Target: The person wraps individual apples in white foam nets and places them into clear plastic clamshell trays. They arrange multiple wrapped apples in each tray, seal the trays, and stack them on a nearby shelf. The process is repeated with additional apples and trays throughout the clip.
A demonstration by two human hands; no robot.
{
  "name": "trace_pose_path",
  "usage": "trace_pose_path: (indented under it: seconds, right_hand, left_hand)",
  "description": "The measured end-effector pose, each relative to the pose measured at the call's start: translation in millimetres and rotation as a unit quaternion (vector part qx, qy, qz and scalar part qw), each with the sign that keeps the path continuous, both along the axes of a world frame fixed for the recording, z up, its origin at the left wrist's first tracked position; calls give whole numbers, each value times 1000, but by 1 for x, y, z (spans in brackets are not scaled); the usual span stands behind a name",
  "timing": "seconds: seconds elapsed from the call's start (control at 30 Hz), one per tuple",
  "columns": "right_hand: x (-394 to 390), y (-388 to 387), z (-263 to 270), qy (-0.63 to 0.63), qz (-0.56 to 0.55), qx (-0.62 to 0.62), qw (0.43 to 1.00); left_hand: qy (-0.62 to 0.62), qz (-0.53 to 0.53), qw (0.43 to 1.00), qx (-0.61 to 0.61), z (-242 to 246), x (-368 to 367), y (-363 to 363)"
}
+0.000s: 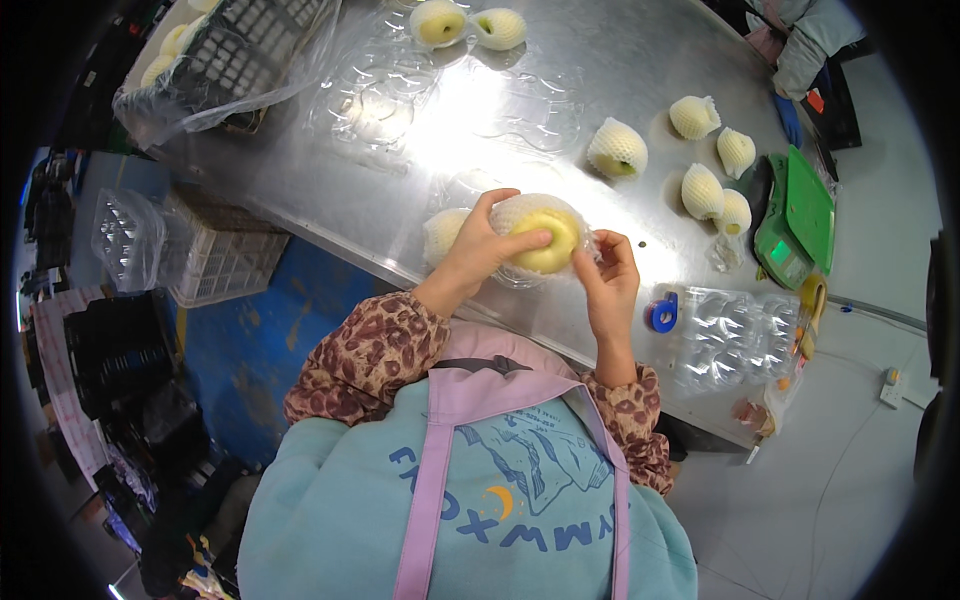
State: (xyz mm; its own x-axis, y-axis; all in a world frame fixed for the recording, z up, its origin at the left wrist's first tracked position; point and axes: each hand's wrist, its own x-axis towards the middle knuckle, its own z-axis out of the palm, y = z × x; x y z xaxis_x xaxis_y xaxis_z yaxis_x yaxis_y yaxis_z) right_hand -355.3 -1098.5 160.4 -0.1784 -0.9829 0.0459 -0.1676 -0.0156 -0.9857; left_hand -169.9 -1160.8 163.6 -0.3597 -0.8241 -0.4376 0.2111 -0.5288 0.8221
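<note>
A yellow-green fruit (pixel 555 256), apple or pear, sits partly inside a white foam net sleeve (pixel 525 206). My left hand (pixel 484 247) grips it from the left, thumb across its bare face. At the right rim of the sleeve, the fingers of my right hand (pixel 611 270) pinch an edge; whether that is foam or clear film I cannot tell. Behind my left wrist lies another netted fruit (pixel 444 234), partly hidden. Clear moulded plastic trays (pixel 517 112) lie on the steel table (pixel 600 71) beyond my hands.
More netted fruits (pixel 703 191) stand right, two others (pixel 469 28) far off. A green scale (pixel 795 217), blue tape dispenser (pixel 663 315) and clear packs (pixel 739 330) line the right side. A film-lined crate (pixel 240 56) sits upper left. Another person's sleeve (pixel 817 45) shows upper right.
</note>
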Motion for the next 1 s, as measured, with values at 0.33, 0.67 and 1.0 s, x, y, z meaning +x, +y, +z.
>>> trace_pose_path:
  seconds: [0.33,0.67,1.0]
  right_hand:
    - [20,4,-1,-121,65,25,990]
    - [9,9,-18,-127,25,-49,990]
    - [8,19,-11,-44,43,-99,993]
  left_hand:
    - [151,-39,979,134,3,3,2]
    - [67,-27,993,93,-10,-4,6]
    - [245,46,958,139,-25,-22,17]
